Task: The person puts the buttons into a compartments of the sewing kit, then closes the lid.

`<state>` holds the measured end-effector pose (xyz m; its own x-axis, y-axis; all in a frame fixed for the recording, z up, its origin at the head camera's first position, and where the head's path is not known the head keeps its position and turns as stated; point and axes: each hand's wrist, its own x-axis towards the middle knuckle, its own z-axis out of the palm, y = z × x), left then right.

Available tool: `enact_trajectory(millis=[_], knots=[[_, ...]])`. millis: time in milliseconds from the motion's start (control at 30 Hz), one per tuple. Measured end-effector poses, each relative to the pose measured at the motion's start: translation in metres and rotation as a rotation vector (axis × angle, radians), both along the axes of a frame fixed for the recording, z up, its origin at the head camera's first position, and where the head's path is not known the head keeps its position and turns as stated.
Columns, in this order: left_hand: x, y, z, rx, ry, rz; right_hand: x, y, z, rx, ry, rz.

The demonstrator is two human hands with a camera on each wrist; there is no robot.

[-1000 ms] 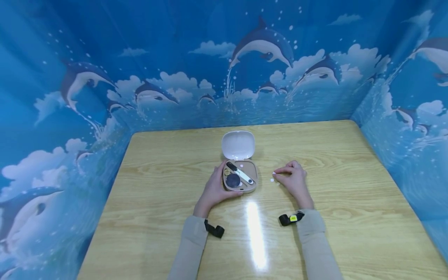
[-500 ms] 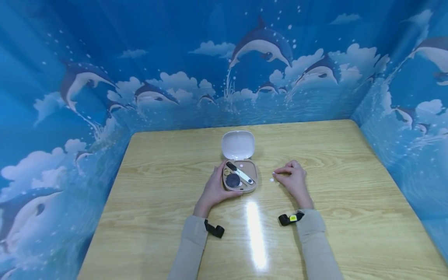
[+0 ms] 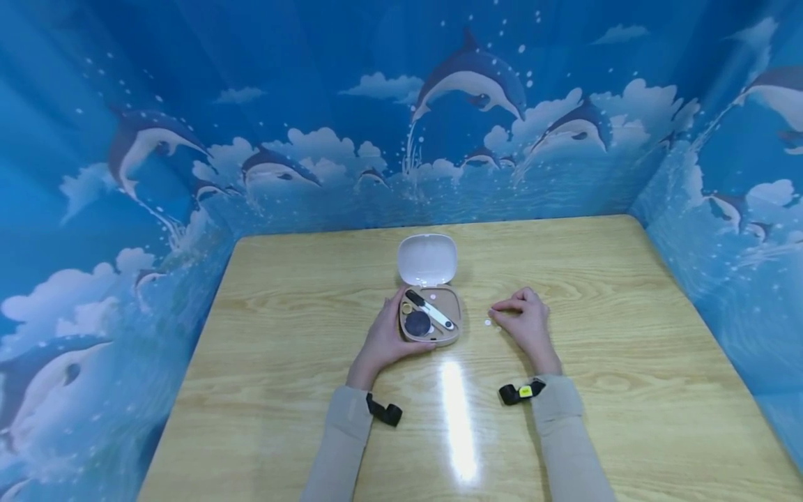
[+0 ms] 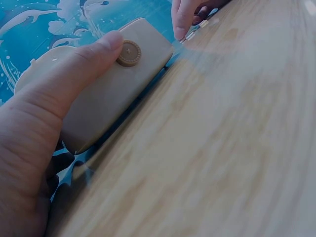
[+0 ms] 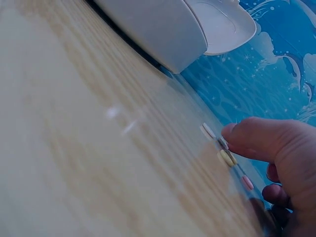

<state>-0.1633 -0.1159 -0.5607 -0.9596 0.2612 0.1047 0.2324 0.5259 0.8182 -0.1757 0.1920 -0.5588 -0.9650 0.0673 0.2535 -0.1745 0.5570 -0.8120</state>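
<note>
A: Left grip (image 3: 386, 336): holding 1 open white-and-tan plastic case (image 4: 113, 86). Right grip (image 3: 527, 325)?
B: Fingertips are meeting among small, round, pastel tablets (image 5: 228, 158) lying on the wood-grain tabletop (image 3: 282, 348), right of the case; whether pinching 1, I cannot tell.
A: Step?
B: Apparently picking up; next is probably calling for a firm pinch.

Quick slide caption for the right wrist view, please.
Right hand beside small white disc, yellow disc and pink disc on wood-grain table, open pale rounded case at top.

Blue dolphin bkdrp (image 3: 301, 84) behind wood tbl (image 3: 282, 328)
</note>
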Motion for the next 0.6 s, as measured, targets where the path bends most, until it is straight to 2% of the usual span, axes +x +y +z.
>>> enact_trajectory(millis=[200, 600], knots=[[-0.0006, 0.0005, 0.0002, 0.004, 0.014, -0.015, 0.0025, 0.0016, -0.0016, 0.009, 0.006, -0.003], [-0.0001, -0.0005, -0.0012, -0.013, -0.011, 0.009, 0.0008, 0.0005, -0.0071, 0.015, 0.093, 0.014]])
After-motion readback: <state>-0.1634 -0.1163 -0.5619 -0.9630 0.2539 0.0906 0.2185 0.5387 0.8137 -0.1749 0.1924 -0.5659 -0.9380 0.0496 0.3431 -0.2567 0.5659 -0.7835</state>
